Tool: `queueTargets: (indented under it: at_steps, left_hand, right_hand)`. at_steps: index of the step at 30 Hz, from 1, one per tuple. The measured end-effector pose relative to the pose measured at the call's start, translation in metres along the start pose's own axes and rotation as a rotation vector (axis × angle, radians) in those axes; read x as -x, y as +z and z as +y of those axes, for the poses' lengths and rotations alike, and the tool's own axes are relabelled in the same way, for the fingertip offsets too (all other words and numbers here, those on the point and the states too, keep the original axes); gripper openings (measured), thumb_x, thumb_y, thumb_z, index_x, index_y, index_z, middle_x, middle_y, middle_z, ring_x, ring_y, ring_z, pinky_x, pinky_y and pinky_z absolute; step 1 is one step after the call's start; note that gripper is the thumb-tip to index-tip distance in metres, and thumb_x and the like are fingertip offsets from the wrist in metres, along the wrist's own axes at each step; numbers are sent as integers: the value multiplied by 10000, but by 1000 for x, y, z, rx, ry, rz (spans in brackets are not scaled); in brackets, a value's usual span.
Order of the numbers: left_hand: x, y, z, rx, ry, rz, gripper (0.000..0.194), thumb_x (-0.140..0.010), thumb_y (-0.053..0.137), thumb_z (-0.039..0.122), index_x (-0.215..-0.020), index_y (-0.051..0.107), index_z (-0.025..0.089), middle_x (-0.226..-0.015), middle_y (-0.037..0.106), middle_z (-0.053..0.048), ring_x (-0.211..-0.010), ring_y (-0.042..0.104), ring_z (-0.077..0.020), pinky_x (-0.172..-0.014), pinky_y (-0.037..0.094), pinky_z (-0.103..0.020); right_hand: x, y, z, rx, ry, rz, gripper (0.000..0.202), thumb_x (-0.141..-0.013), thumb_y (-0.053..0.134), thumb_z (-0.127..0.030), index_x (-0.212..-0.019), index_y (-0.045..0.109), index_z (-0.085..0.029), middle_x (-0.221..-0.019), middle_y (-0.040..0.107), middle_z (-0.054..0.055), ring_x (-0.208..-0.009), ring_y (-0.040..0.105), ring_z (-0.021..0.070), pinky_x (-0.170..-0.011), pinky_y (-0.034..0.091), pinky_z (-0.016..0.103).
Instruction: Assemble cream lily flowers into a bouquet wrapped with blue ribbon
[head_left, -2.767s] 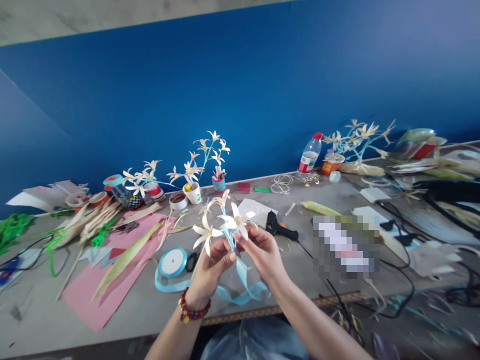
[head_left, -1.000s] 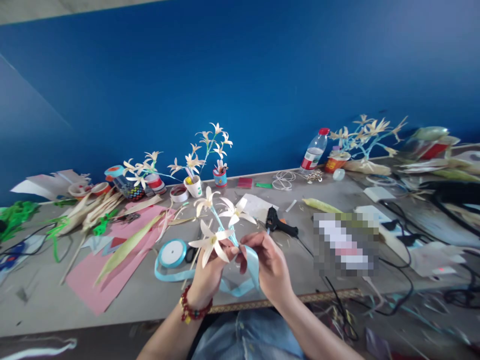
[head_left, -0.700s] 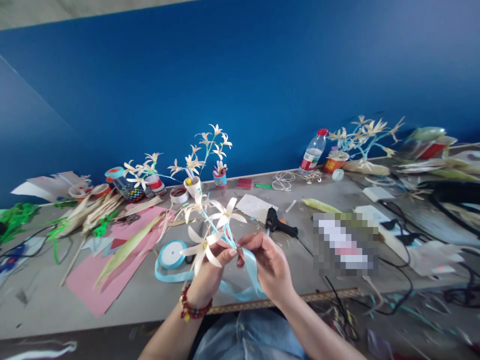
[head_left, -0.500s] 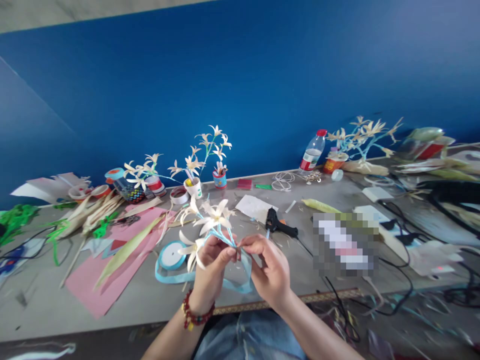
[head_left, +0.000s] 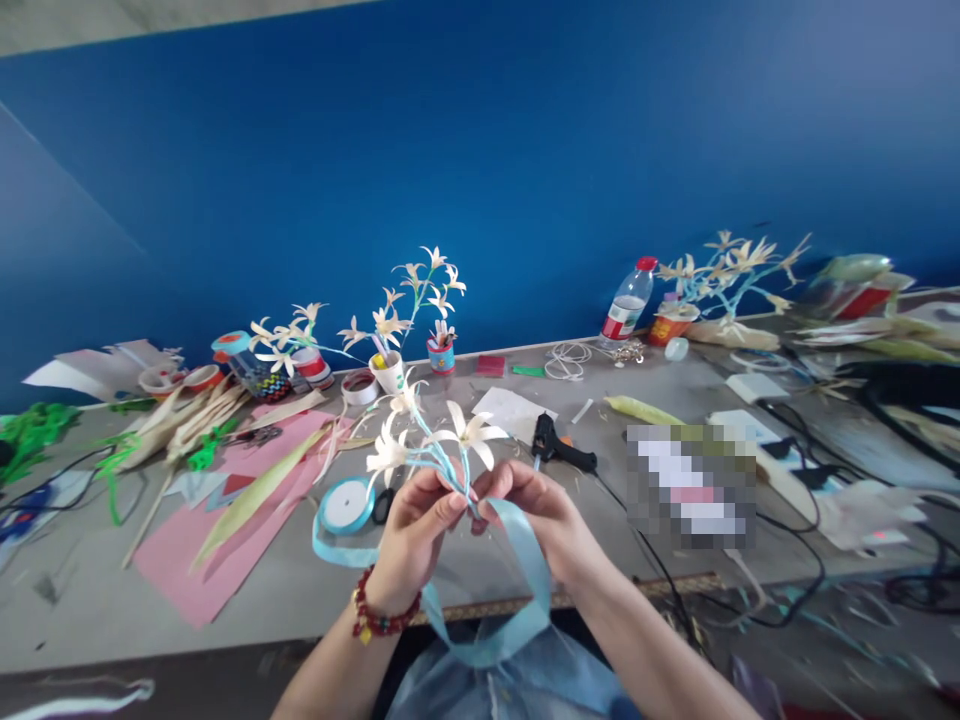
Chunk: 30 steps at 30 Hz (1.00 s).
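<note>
In the head view, my left hand (head_left: 420,520) pinches the light-blue wrapped stems of a spray of cream artificial flowers (head_left: 469,432). The blossoms fan out above my fingers. Opposite it, my right hand (head_left: 536,515) is closed on a light-blue ribbon (head_left: 534,560), right at the stems. The ribbon loops down in front of my lap and passes behind my left wrist. From there it leads to its spool (head_left: 346,506), lying flat on the table to the left. My fingers hide the spot where ribbon and stems meet.
A black glue gun (head_left: 562,447) lies right of my hands, its cord running toward the table edge. Pink paper (head_left: 187,565) and a pale husk (head_left: 259,495) are at left. Potted flower sprays (head_left: 388,372) and a water bottle (head_left: 628,305) stand along the blue wall.
The flower spray has turned, its blossoms now more upright and further right. The ribbon has swung into a wide loop below my hands, and my right hand now grips it at the stems.
</note>
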<state>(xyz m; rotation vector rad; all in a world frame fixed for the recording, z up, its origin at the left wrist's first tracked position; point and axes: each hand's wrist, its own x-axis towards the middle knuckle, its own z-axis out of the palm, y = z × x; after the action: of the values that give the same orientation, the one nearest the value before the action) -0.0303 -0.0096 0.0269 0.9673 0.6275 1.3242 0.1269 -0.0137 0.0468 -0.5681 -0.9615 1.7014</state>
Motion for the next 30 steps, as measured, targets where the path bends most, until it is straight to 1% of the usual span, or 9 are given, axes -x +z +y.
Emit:
queueTargets:
  at_steps: [4, 7, 9, 12, 15, 17, 20, 26, 30]
  left_hand:
    - [-4, 5, 4, 90, -2, -104, 149, -780, 810, 307, -781, 740, 175, -721, 643, -11, -598, 587, -116, -530, 479, -226]
    - [-6, 6, 1, 95, 16, -114, 140, -787, 806, 304, -781, 740, 181, -741, 652, -8, -584, 592, -112, -541, 489, -236]
    - [-7, 6, -3, 39, 44, -47, 122, -800, 798, 290, -794, 736, 186, -752, 679, -12, -622, 614, -119, -599, 503, -239]
    - [-6, 5, -8, -82, 89, 94, 148, -780, 815, 292, -831, 731, 181, -761, 712, -23, -702, 642, -141, -699, 513, -251]
    - [-4, 6, -8, -131, 90, 211, 236, -705, 862, 316, -822, 712, 177, -801, 727, -32, -738, 654, -162, -718, 513, -263]
    - [-3, 6, -4, -143, 49, 204, 263, -681, 871, 311, -820, 695, 173, -772, 707, -22, -692, 635, -153, -674, 500, -252]
    - [-1, 9, 1, -172, 14, 171, 261, -686, 862, 289, -826, 679, 165, -698, 641, 11, -609, 555, -112, -589, 442, -213]
    - [0, 13, -4, -262, 81, 236, 210, -778, 799, 331, -776, 668, 167, -710, 647, 3, -616, 525, -108, -617, 439, -224]
    - [1, 12, -9, -210, 97, 257, 227, -776, 801, 344, -757, 654, 173, -646, 631, 12, -576, 515, -108, -572, 426, -223]
  right_hand:
    - [-3, 3, 7, -137, 43, 10, 312, -647, 908, -235, -654, 602, -172, -685, 682, -21, -533, 636, 93, -579, 520, 203]
    - [-5, 4, 13, -113, -45, 39, 322, -652, 903, -254, -662, 588, -189, -687, 677, -22, -528, 629, 110, -554, 526, 224]
    - [-5, 2, 16, 26, -220, 106, 283, -690, 877, -259, -681, 601, -201, -721, 694, 0, -602, 659, 144, -577, 538, 245]
    - [-5, -3, 15, 399, -534, 203, 171, -792, 782, -214, -722, 626, -217, -785, 724, 43, -730, 696, 195, -653, 560, 295]
    - [-5, -7, 11, 749, -749, 174, 145, -844, 672, -122, -767, 623, -234, -825, 746, 60, -747, 704, 206, -682, 566, 323]
    - [-4, -8, 9, 880, -839, 134, 180, -855, 614, -73, -804, 618, -245, -838, 750, 58, -747, 706, 200, -673, 566, 319]
    - [-4, -9, 7, 980, -909, 110, 223, -862, 569, -36, -853, 612, -255, -843, 743, 58, -761, 708, 198, -661, 567, 317]
    - [-6, -10, 12, 1105, -1029, 87, 264, -856, 525, -7, -915, 623, -245, -883, 748, 80, -787, 701, 211, -700, 571, 355]
    - [-6, -10, 12, 1004, -945, 104, 238, -873, 542, -24, -879, 634, -244, -865, 746, 77, -782, 710, 208, -671, 564, 336]
